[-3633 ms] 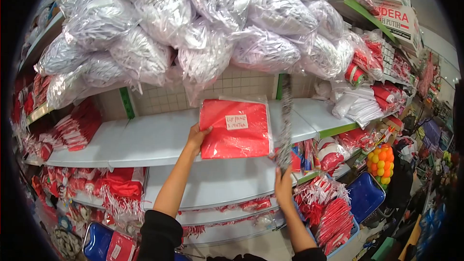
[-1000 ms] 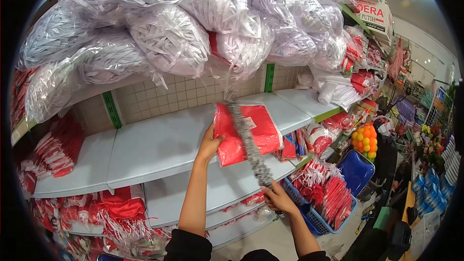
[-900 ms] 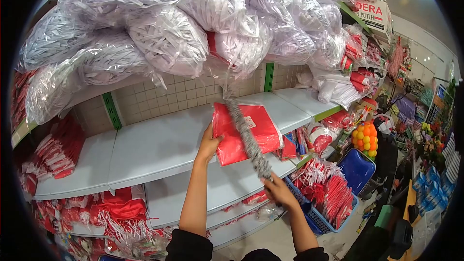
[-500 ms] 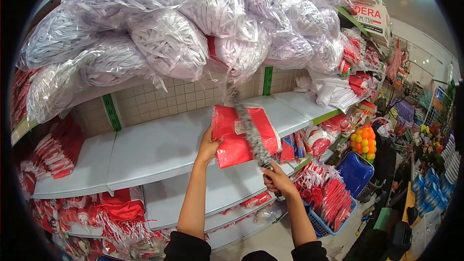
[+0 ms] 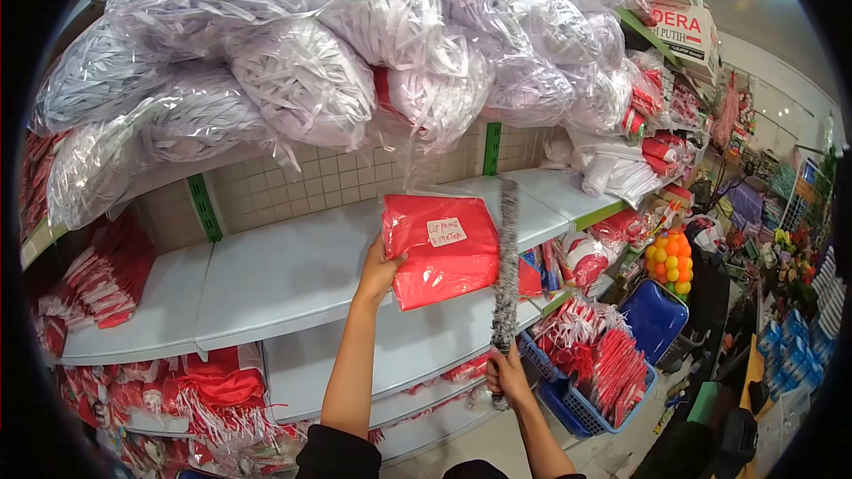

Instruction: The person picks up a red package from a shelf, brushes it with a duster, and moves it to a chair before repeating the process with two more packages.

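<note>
My left hand (image 5: 378, 270) grips the left edge of a red fabric packet (image 5: 444, 253) in clear plastic with a white handwritten label, holding it up in front of the bare white shelf (image 5: 284, 279). My right hand (image 5: 508, 378), lower and to the right, is closed around the handle of a long grey-and-white duster (image 5: 507, 266). The duster stands nearly upright beside the packet's right edge, its tip level with the shelf's back.
Bulging clear bags of white strips (image 5: 302, 80) overhang from the shelf above. Red-and-white goods fill the shelves at left (image 5: 106, 275) and right (image 5: 657, 155). A blue basket of red packets (image 5: 595, 372) sits on the floor at right. Cartons (image 5: 679, 27) stand top right.
The duster, slanted across the packet's front half a second ago, has swung upright to the packet's right side. My right hand has dropped lower. The packet's label now shows.
</note>
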Available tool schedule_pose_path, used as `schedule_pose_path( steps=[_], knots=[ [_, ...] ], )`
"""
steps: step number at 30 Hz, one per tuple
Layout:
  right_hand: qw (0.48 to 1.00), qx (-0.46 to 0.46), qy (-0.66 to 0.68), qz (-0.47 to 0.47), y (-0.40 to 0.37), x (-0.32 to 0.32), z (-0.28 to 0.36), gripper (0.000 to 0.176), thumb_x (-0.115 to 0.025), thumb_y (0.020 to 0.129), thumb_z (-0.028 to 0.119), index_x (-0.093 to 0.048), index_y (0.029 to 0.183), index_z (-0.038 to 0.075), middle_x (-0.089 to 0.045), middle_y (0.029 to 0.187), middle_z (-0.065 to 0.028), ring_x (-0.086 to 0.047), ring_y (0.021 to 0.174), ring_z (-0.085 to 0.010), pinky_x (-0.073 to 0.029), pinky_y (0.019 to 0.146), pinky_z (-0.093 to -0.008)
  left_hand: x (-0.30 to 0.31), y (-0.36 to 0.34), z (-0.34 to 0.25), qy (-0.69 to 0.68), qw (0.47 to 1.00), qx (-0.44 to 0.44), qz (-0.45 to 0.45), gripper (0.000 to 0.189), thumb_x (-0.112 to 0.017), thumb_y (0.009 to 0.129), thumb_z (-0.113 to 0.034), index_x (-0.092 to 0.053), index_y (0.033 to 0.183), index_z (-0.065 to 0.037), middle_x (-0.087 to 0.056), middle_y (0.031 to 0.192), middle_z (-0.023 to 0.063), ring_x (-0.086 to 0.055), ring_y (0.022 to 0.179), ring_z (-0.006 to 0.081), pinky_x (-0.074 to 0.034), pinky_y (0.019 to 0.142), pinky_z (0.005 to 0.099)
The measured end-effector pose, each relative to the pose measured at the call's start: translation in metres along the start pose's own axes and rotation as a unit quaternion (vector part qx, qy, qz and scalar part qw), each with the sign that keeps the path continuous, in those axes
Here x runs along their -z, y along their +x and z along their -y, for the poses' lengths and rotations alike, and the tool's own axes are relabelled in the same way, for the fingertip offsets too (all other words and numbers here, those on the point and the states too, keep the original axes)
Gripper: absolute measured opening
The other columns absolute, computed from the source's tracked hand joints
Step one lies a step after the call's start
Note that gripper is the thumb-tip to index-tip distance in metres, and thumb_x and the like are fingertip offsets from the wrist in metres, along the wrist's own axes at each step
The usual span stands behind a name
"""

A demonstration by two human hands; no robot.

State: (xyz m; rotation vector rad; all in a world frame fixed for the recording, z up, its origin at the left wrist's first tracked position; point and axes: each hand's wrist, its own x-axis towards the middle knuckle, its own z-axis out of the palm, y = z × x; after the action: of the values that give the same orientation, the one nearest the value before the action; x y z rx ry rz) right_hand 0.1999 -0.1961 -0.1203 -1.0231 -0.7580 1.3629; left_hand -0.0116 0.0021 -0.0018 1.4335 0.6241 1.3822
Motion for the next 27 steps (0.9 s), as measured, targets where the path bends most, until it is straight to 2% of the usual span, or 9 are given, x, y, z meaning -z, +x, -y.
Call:
schedule_pose_path(
  steps=[3, 6, 10, 13, 14, 16, 19, 21, 27],
  knots=[
    [0.995, -0.035, 0.042, 0.086, -0.016, -0.003, -0.013, 0.017, -0.045, 0.095, 0.019, -0.033, 0.108, 0.019, -0.030, 0.055, 0.0038, -0.028, 0.042, -0.0060, -0.022, 0.037, -0.0208, 0.001, 0.001, 0.002, -0.015, 1.000, -0.003, 0.006, 0.058, -0.053, 0.079, 0.015, -0.037, 0.132, 0.000, -0.051, 0.126, 0.0113, -0.050, 0.115, 0.0194, -0.038, 0.099, 0.0314],
    [0.989, -0.023, -0.097, 0.109, -0.018, 0.017, -0.020, 0.013, -0.046, 0.095, 0.018, -0.034, 0.100, 0.017, -0.031, 0.055, 0.0035, -0.028, 0.042, -0.0057, -0.022, 0.038, -0.0209, 0.002, 0.003, 0.007, -0.008, 1.000, -0.029, 0.006, 0.055, -0.054, 0.080, 0.013, -0.038, 0.131, 0.000, -0.052, 0.125, 0.0121, -0.051, 0.114, 0.0196, -0.039, 0.097, 0.0304],
    [0.997, 0.015, -0.074, -0.027, -0.009, 0.027, -0.033, 0.010, -0.046, 0.095, 0.016, -0.036, 0.095, 0.015, -0.032, 0.056, 0.0033, -0.028, 0.043, -0.0048, -0.022, 0.039, -0.0205, 0.002, 0.002, 0.004, 0.003, 1.000, -0.017, 0.008, 0.055, -0.053, 0.078, 0.015, -0.039, 0.130, 0.000, -0.052, 0.126, 0.0115, -0.050, 0.115, 0.0196, -0.039, 0.098, 0.0314],
    [0.995, 0.010, -0.099, 0.027, -0.016, 0.019, -0.042, 0.021, -0.048, 0.093, 0.017, -0.043, 0.112, 0.013, -0.038, 0.057, 0.0028, -0.035, 0.043, -0.0066, -0.029, 0.037, -0.0225, -0.001, -0.001, -0.001, 0.001, 1.000, -0.007, 0.004, 0.055, -0.054, 0.078, 0.014, -0.040, 0.129, 0.000, -0.052, 0.125, 0.0117, -0.050, 0.115, 0.0196, -0.039, 0.098, 0.0315],
    [0.964, 0.057, -0.260, 0.030, -0.018, 0.021, -0.038, 0.029, -0.048, 0.092, 0.017, -0.042, 0.120, 0.011, -0.046, 0.064, -0.0015, -0.042, 0.047, -0.0078, -0.034, 0.039, -0.0237, -0.001, 0.000, 0.000, 0.000, 1.000, -0.011, 0.003, 0.055, -0.055, 0.078, 0.014, -0.040, 0.129, 0.000, -0.051, 0.126, 0.0118, -0.050, 0.115, 0.0196, -0.039, 0.098, 0.0315],
    [0.881, 0.282, -0.380, -0.011, 0.012, 0.044, -0.062, 0.036, -0.049, 0.091, 0.017, -0.039, 0.126, 0.011, -0.049, 0.066, -0.0029, -0.045, 0.048, -0.0083, -0.036, 0.040, -0.0242, 0.000, 0.000, 0.003, -0.002, 1.000, -0.020, 0.000, 0.055, -0.055, 0.078, 0.013, -0.040, 0.129, 0.000, -0.051, 0.126, 0.0120, -0.050, 0.115, 0.0195, -0.039, 0.098, 0.0315],
    [0.918, 0.234, -0.308, -0.089, 0.030, 0.057, -0.055, 0.037, -0.051, 0.090, 0.018, -0.038, 0.124, 0.010, -0.048, 0.062, -0.0018, -0.045, 0.046, -0.0090, -0.036, 0.040, -0.0238, -0.001, 0.001, 0.004, 0.028, 0.999, -0.025, -0.004, 0.055, -0.056, 0.079, 0.012, -0.039, 0.129, 0.000, -0.050, 0.127, 0.0124, -0.050, 0.115, 0.0200, -0.039, 0.099, 0.0321],
    [0.961, 0.152, -0.151, -0.172, 0.045, 0.054, -0.036, 0.021, -0.050, 0.091, 0.020, -0.042, 0.109, 0.012, -0.038, 0.055, 0.0005, -0.039, 0.042, -0.0090, -0.032, 0.035, -0.0240, -0.002, -0.003, -0.002, 0.012, 0.999, -0.031, 0.005, 0.051, -0.055, 0.080, 0.011, -0.040, 0.128, 0.000, -0.052, 0.124, 0.0121, -0.051, 0.113, 0.0195, -0.041, 0.096, 0.0312],
    [0.975, 0.150, 0.067, -0.149, 0.044, 0.043, 0.031, 0.018, -0.052, 0.091, 0.024, -0.037, 0.095, 0.015, -0.037, 0.063, 0.0025, -0.033, 0.041, -0.0073, -0.026, 0.035, -0.0209, -0.023, -0.020, -0.024, -0.181, 0.982, 0.006, 0.053, 0.045, -0.061, 0.082, 0.003, -0.043, 0.123, 0.000, -0.055, 0.118, 0.0116, -0.055, 0.107, 0.0195, -0.047, 0.090, 0.0329]
  ],
)
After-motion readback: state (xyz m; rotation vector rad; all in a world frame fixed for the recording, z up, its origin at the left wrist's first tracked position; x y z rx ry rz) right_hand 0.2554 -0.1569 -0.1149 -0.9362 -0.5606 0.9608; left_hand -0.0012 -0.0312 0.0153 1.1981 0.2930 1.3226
